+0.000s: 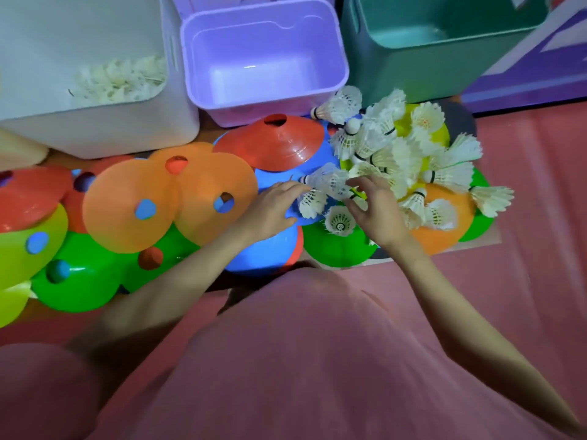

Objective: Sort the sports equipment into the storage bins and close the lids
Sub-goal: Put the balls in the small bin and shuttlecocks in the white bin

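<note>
Left hand point(275, 207) fingertips touch a shuttlecock point(324, 180) beside right hand point(374, 207).

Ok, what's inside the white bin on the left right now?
The white bin holds a heap of white shuttlecocks against its right wall. The rest of its floor is washed out, and whatever lies under the heap is covered.
</note>
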